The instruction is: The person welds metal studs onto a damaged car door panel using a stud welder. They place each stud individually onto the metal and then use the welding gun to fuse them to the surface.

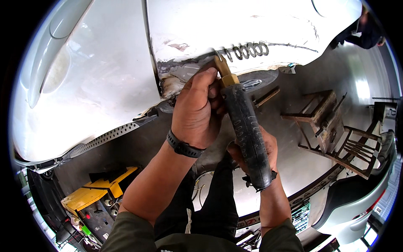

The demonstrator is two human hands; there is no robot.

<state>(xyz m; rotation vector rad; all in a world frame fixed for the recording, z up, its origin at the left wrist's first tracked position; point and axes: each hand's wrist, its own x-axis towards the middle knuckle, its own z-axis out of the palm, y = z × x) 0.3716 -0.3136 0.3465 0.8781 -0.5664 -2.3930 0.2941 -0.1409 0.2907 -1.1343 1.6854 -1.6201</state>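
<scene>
— Head view: holding what?
— Wraps right hand (269, 145) around brass-tipped spot-welding torch (247, 130), slanting forward-left.
— And wavy wire (250, 50)?
— Just beyond both hands, nearer curled left hand (194, 111); can't tell if pinching.

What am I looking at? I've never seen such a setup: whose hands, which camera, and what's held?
There is no machine: these are a person's two bare hands. The one picture comes from a wide fisheye camera on their head, looking down, so straight edges bend. The right hand holds a black cylindrical tool with a brass-coloured metal tip. The left hand is beside that tip; whether it grips anything is hidden. Ahead is a scraped white car body, with a row of dark metal loops along it.
</scene>
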